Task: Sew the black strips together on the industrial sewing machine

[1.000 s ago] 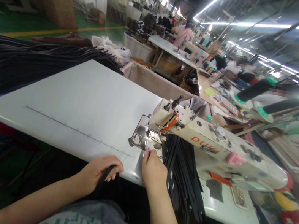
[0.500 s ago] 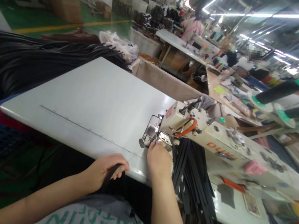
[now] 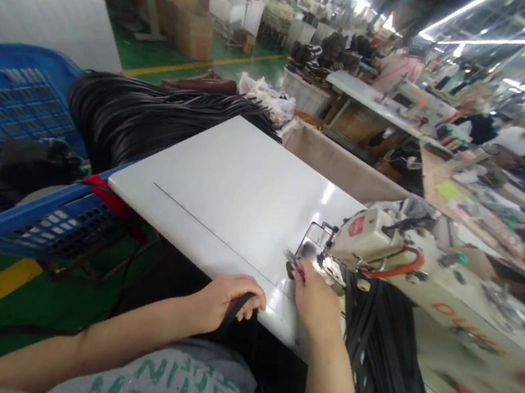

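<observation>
My left hand (image 3: 237,300) is closed on a black strap (image 3: 236,310) at the front edge of the white table (image 3: 238,185). Beside the needle area of the sewing machine (image 3: 372,236) is my right hand (image 3: 312,290), its fingers pinched together near small metal parts. What those fingertips hold is too small to make out. Many black strips (image 3: 382,353) hang over the table's front edge, to the right of my right forearm.
A large bundle of black strips (image 3: 153,123) lies beyond the table's left side. A blue basket (image 3: 22,86) stands at the left. Behind the table is a beige bin (image 3: 344,163). A person (image 3: 399,68) is farther back.
The view has swung left, so the table and machine appear farther right and more of the blue basket shows. My left hand still holds the black strap; my right hand remains by the needle area.
</observation>
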A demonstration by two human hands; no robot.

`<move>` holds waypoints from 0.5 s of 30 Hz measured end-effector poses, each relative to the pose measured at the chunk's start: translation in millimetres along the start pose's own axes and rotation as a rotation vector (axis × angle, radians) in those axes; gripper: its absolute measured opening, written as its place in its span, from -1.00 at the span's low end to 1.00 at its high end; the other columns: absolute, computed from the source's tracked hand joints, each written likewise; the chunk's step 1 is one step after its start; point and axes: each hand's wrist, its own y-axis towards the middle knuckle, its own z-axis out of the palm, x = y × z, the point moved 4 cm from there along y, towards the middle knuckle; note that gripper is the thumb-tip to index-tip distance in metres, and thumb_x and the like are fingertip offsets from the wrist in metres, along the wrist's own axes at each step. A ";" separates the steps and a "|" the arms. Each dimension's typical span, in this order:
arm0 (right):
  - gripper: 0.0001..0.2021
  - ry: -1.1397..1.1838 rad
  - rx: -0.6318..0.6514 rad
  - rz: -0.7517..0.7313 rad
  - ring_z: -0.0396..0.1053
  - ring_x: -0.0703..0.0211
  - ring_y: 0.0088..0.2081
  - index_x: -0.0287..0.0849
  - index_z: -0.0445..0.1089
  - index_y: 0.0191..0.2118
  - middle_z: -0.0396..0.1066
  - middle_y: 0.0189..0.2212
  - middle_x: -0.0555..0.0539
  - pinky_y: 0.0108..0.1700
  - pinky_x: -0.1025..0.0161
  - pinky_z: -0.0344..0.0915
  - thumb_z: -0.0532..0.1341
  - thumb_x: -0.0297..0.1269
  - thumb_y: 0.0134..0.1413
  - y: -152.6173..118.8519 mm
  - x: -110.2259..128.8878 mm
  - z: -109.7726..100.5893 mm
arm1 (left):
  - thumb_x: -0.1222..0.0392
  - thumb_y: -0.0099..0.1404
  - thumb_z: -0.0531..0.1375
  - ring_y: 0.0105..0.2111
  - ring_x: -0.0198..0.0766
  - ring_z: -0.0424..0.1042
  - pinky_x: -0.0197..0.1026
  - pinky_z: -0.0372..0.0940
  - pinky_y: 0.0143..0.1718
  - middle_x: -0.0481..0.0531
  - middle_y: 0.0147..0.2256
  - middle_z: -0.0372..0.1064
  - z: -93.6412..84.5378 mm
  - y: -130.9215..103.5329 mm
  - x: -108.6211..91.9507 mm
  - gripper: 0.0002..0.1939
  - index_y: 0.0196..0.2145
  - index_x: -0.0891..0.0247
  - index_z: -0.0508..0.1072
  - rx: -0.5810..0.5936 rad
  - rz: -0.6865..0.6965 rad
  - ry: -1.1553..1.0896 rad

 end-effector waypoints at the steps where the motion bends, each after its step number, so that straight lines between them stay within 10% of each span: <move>1: -0.75 0.029 0.019 -0.050 0.54 -0.09 -0.05 -0.12 0.38 0.05 0.57 -0.04 -0.25 -0.09 0.16 0.29 0.04 -0.23 0.41 -5.4 -0.8 1.1 | -0.03 0.47 0.10 -0.47 -0.39 0.40 -0.35 0.34 -0.44 0.08 -0.35 0.41 -3.2 -1.3 1.2 -0.62 -0.24 0.35 0.52 -0.029 -0.035 0.002; 7: -0.91 0.234 0.082 -0.204 0.45 0.16 -0.24 -0.09 0.38 -0.24 0.54 -0.28 0.00 -0.23 0.34 0.22 0.22 -0.23 0.29 -43.5 -16.6 7.5 | -0.20 0.44 0.08 -0.50 -0.35 0.39 -0.31 0.33 -0.41 0.03 -0.44 0.42 -19.7 -2.2 10.1 -0.51 -0.25 0.31 0.51 -0.084 -0.174 0.032; 11: -0.67 0.530 -0.079 -0.123 0.24 0.20 -0.48 -0.11 0.26 -0.50 0.27 -0.58 0.09 -0.39 0.31 0.11 0.24 -0.09 0.24 -63.6 -26.1 12.9 | -0.23 0.43 0.09 -0.49 -0.35 0.39 -0.28 0.32 -0.36 0.03 -0.41 0.44 -22.9 2.4 6.5 -0.50 -0.23 0.30 0.51 -0.086 -0.196 0.023; 15: -0.57 0.753 -0.185 -0.128 0.35 0.16 -0.38 -0.15 0.39 -0.41 0.40 -0.44 -0.03 -0.28 0.27 0.28 0.01 -0.02 0.39 -75.7 -13.4 19.6 | -0.24 0.42 0.10 -0.50 -0.36 0.37 -0.28 0.31 -0.37 0.01 -0.44 0.41 -14.5 13.0 0.5 -0.49 -0.23 0.31 0.51 -0.067 -0.220 -0.040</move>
